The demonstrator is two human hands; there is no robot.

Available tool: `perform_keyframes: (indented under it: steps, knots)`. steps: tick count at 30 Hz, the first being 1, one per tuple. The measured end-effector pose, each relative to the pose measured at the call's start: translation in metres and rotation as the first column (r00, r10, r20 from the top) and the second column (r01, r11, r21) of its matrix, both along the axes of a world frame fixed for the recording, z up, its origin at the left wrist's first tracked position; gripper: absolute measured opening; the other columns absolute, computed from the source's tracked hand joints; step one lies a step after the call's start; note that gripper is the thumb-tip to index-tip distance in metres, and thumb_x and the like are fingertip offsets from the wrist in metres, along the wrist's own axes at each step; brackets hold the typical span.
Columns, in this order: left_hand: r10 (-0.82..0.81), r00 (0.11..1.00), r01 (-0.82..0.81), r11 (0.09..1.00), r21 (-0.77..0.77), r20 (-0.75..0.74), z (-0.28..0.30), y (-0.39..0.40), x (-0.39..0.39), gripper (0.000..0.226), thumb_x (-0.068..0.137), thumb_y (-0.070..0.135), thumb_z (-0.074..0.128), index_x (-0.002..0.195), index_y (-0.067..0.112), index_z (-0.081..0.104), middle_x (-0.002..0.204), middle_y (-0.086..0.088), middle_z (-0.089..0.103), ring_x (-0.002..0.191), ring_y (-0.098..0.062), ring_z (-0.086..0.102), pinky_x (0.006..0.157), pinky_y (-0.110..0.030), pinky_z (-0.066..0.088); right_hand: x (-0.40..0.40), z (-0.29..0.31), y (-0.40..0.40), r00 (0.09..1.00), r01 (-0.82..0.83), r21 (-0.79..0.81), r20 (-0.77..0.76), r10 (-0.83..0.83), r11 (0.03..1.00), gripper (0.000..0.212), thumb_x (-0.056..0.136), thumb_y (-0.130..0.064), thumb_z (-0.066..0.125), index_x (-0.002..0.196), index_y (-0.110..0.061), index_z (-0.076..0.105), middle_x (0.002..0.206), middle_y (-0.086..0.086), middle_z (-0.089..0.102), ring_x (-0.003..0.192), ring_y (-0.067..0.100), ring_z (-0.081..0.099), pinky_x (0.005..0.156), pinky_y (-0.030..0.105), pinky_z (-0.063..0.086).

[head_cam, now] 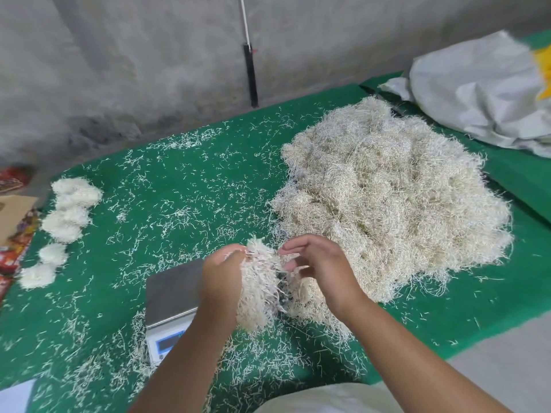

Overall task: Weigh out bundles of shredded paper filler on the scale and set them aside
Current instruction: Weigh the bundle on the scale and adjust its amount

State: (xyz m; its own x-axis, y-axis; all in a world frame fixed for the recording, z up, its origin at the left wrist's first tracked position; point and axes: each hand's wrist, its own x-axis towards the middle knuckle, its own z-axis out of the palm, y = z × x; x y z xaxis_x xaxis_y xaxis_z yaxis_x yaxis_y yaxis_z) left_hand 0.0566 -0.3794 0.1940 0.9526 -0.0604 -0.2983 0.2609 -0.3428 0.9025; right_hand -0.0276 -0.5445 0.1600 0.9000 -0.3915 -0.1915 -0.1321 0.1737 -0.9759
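My left hand [222, 277] grips a bundle of cream shredded paper [259, 289] that hangs above the right edge of the scale. My right hand [320, 265] is beside it, fingers bent and pinching strands on the bundle's right side. The scale [171, 289] has a bare grey steel pan, and its white front with a blue display [167, 342] faces me. A big pile of shredded paper [390, 198] lies to the right. Several finished white bundles [64, 222] sit in a row at the far left.
The green table cover [190, 186] is strewn with loose shreds. A crumpled white sack [483, 87] lies at the back right. A black-handled pole [252, 73] leans on the grey wall. Cardboard and red packaging [15, 225] sit off the left edge.
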Motion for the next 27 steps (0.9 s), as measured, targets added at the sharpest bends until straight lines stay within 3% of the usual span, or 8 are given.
perform_keyframes:
  steps: [5,8,11,14,16,19,23,27]
  knots:
    - [0.148,0.989,-0.147,0.989,-0.023,0.018,0.034,0.009,-0.012,0.018,0.091,0.038,0.058,0.095,0.021,0.055,0.074,0.006,0.043,0.064,-0.013,0.038,0.058,-0.028,0.032,0.004,-0.042,-0.010,0.958,0.067,-0.005,-0.279,-0.066,0.998,0.022,0.106,-0.018,0.049,0.119,-0.025,0.065,0.116,0.006,0.073,0.097,0.023,0.073,0.078,0.036,0.057]
    - [0.039,0.997,-0.033,0.997,-0.076,0.073,0.058,0.008,-0.020,0.034,0.088,0.068,0.061,0.098,0.037,0.052,0.080,0.021,0.041,0.076,-0.008,0.042,0.074,-0.031,0.036,0.002,-0.069,-0.011,0.871,-0.091,0.011,-0.483,0.085,0.996,0.025,0.112,-0.032,0.045,0.135,-0.027,0.053,0.120,0.007,0.066,0.103,0.030,0.071,0.086,0.041,0.060]
    - [-0.008,0.997,0.015,0.996,-0.092,0.080,0.063,0.009,-0.015,0.046,0.078,0.067,0.077,0.112,0.038,0.062,0.093,0.019,0.053,0.091,-0.011,0.054,0.089,-0.040,0.040,-0.003,-0.084,-0.005,0.820,-0.118,0.166,-0.540,0.191,0.979,0.023,0.113,-0.038,0.039,0.129,-0.031,0.054,0.127,0.009,0.063,0.117,0.037,0.065,0.091,0.044,0.059]
    - [0.049,0.994,-0.045,0.998,-0.038,0.095,0.059,0.016,-0.009,0.068,0.075,0.053,0.084,0.135,0.031,0.060,0.108,0.010,0.059,0.100,-0.018,0.058,0.086,-0.042,0.044,-0.003,-0.086,-0.004,0.882,0.002,0.212,-0.462,0.098,0.977,0.039,0.113,-0.047,0.037,0.124,-0.020,0.063,0.132,0.011,0.067,0.116,0.030,0.066,0.083,0.038,0.056]
    - [0.046,0.990,-0.051,0.998,0.028,0.134,0.058,0.023,-0.006,0.057,0.076,0.051,0.081,0.128,0.036,0.063,0.082,0.016,0.061,0.071,-0.008,0.057,0.063,-0.030,0.046,-0.001,-0.074,-0.005,0.918,0.101,0.276,-0.397,0.018,0.956,0.051,0.111,-0.052,0.036,0.125,-0.013,0.066,0.120,0.012,0.075,0.115,0.032,0.069,0.086,0.040,0.054]
    - [-0.064,0.979,0.045,0.994,0.096,0.194,0.052,0.030,-0.002,0.037,0.082,0.032,0.073,0.117,0.040,0.065,0.048,0.013,0.044,0.038,-0.003,0.029,0.036,-0.021,0.029,0.001,-0.045,-0.004,0.962,0.104,0.305,-0.271,-0.019,0.947,0.060,0.111,-0.055,0.032,0.119,-0.009,0.069,0.108,0.010,0.080,0.110,0.031,0.073,0.094,0.044,0.052]
    - [-0.310,0.935,0.271,0.937,0.220,0.172,0.045,0.027,-0.007,0.047,0.085,0.015,0.070,0.116,0.049,0.059,0.090,0.013,0.066,0.038,-0.002,0.036,0.039,-0.019,0.035,0.006,-0.002,0.007,0.997,0.021,0.193,-0.072,-0.008,0.981,0.068,0.102,-0.063,0.034,0.105,-0.005,0.070,0.096,0.013,0.080,0.092,0.031,0.076,0.092,0.044,0.058]
    - [-0.541,0.840,0.521,0.828,0.207,0.050,0.040,0.014,-0.021,0.068,0.085,0.024,0.075,0.129,0.069,0.048,0.113,0.044,0.049,0.074,0.009,0.059,0.060,-0.020,0.042,0.006,0.025,0.014,0.992,-0.094,0.086,0.088,0.086,0.992,0.066,0.104,-0.069,0.034,0.087,-0.018,0.071,0.082,0.003,0.074,0.079,0.024,0.072,0.089,0.037,0.059]
